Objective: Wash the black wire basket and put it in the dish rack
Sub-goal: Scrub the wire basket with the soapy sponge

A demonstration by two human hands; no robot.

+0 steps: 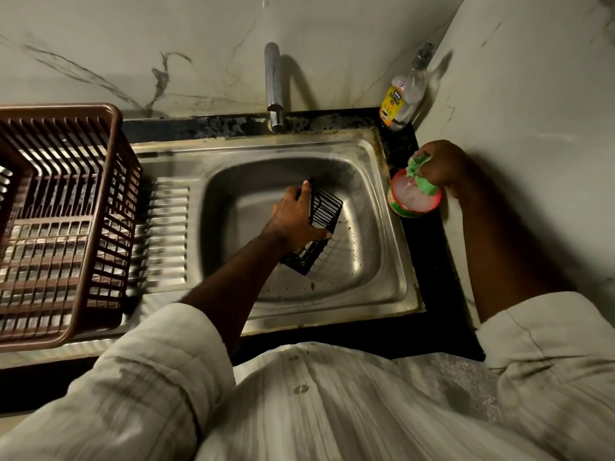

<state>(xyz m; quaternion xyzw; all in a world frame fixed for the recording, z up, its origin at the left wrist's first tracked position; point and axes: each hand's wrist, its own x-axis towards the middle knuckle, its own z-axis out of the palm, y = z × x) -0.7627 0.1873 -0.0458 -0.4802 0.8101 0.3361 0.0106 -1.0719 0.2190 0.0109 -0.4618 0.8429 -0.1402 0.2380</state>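
The basket (324,207) is in the sink (349,274), tilted on one corner and held there by the left hand (296,217). I cannot tell whether its low corner touches the basin floor.

The sink fills the middle of the view. The rack (118,128) stands on the draining board just beside it on the left, with nothing visible inside. The tap (274,84) rises behind the basin, and no stream shows from it. A bottle (401,101) of dish gel stands in the back right corner.

On the right ledge sits a soap tub (404,209). The right hand (442,164) has its fingers bunched round a green scrubber (421,176) and presses it down into the tub. The left hand's fingers curl over the basket's upper edge, with the thumb stretched along the side.

The step in hand looks like loading the scrubber with soap; scrubbing has probably not begun. Next, the right hand needs to carry the scrubber across to the basket. The left hand must keep a firm hold and turn the basket so each wire face gets rubbed. A rinse under the tap should follow, and then a short move left into the rack.
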